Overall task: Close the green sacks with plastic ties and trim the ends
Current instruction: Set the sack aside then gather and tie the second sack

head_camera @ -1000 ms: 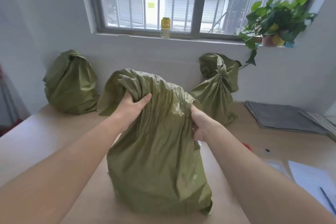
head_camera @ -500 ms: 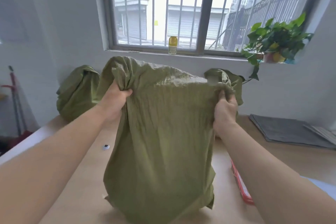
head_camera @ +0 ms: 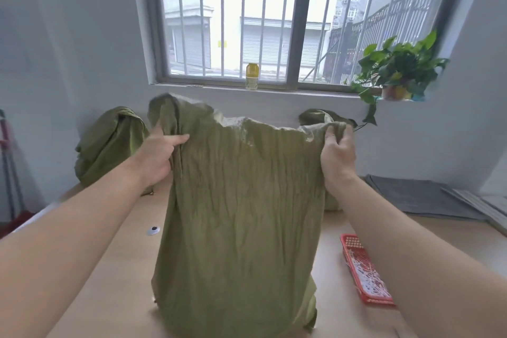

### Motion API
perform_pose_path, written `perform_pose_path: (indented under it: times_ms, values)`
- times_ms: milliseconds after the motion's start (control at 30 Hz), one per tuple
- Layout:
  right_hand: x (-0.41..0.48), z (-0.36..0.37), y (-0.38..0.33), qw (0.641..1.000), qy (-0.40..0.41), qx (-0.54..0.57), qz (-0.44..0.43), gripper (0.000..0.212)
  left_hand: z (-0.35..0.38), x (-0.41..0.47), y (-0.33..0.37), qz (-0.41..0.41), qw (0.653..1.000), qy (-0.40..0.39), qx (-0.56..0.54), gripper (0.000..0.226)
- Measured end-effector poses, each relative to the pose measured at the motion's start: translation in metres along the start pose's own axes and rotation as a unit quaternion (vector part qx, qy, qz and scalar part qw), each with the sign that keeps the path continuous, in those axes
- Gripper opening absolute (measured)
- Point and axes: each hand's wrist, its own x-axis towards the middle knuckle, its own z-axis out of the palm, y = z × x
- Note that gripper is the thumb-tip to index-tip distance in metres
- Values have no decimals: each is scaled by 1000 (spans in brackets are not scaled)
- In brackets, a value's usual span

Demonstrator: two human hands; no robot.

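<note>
Hands (head_camera: 157, 155) grip green sack (head_camera: 241, 214)

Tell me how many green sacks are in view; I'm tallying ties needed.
3. The front sack stands in the middle, the left hand and right hand gripping its top. The left sack sits farther back. The back sack shows behind the front one, mostly hidden; others may be too.

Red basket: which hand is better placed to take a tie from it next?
Probably the right hand. The basket lies right of the sack, on that side; the left hand would have to cross the sack. Both grip its top.
</note>
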Motion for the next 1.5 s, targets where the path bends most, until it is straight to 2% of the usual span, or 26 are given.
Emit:
perform_pose_path:
  times_ms: [67, 167, 200, 267, 300, 333, 400, 433, 533, 567, 633, 800, 867, 900, 933, 967, 1033, 1067, 1200, 1367, 1500]
  values:
    - [5, -5, -10, 999, 9, 16, -33, 57, 5, -1, 10, 37, 999, -14, -22, 54]
    - [-9, -21, -12, 994, 31, 78, -69, 61, -2, -14, 2, 15, 997, -33, -72, 41]
    - [-15, -27, -1, 995, 14, 83, -56, 64, -7, -20, -8, -14, 997, -53, -61, 42]
    - [-27, -34, 27, 993, -57, 94, 30, 80, -14, -34, -31, -88, 989, -118, 21, 62]
    - [-31, -37, 43, 988, -95, 89, 84, 94, -14, -38, -41, -106, 981, -145, 69, 63]
    - [-34, -40, 55, 979, -135, 82, 127, 102, -13, -38, -48, -109, 975, -162, 106, 54]
    - [-40, -42, 64, 965, -201, 43, 165, 95, -2, -37, -52, -98, 974, -153, 133, 37]
    - [-40, -40, 65, 962, -223, 22, 156, 81, 3, -35, -51, -92, 977, -139, 129, 34]
    - [-36, -29, 56, 979, -174, 11, 106, 30, 13, -30, -42, -80, 986, -109, 100, 32]
    - [-32, -27, 53, 984, -148, 24, 100, 20, 13, -29, -41, -75, 987, -100, 97, 31]
    - [-26, -26, 49, 989, -108, 41, 96, 14, 14, -29, -40, -65, 992, -73, 81, 30]
    - [-25, -23, 52, 993, -72, 41, 86, 16, 20, -34, -42, -77, 997, -5, 25, 21]
    - [-30, -24, 52, 992, -73, 51, 92, 13, 12, -34, -42, -89, 993, -35, 74, 54]
    - [-30, -25, 53, 991, -76, 54, 95, 20, 9, -37, -42, -93, 986, -62, 122, 63]
    - [-31, -27, 54, 991, -82, 46, 97, 33, 7, -37, -43, -90, 980, -77, 160, 63]
    - [-31, -29, 55, 991, -85, 33, 101, 43, 5, -37, -46, -87, 976, -72, 186, 53]
    - [-29, -31, 56, 991, -86, 10, 103, 40, 6, -38, -51, -70, 978, -37, 195, 26]
    - [-28, -32, 57, 991, -86, 1, 102, 34, 8, -39, -52, -64, 978, -29, 194, 20]
    - [-27, -34, 55, 992, -88, -23, 84, 30, 12, -43, -59, -70, 978, -25, 193, 27]
    - [-33, -31, 52, 990, -91, -91, 60, 44, 23, -45, -67, -79, 978, -13, 194, 25]
    - [-36, -25, 55, 986, -101, -90, 102, 57, 24, -47, -67, -90, 976, -12, 196, 32]
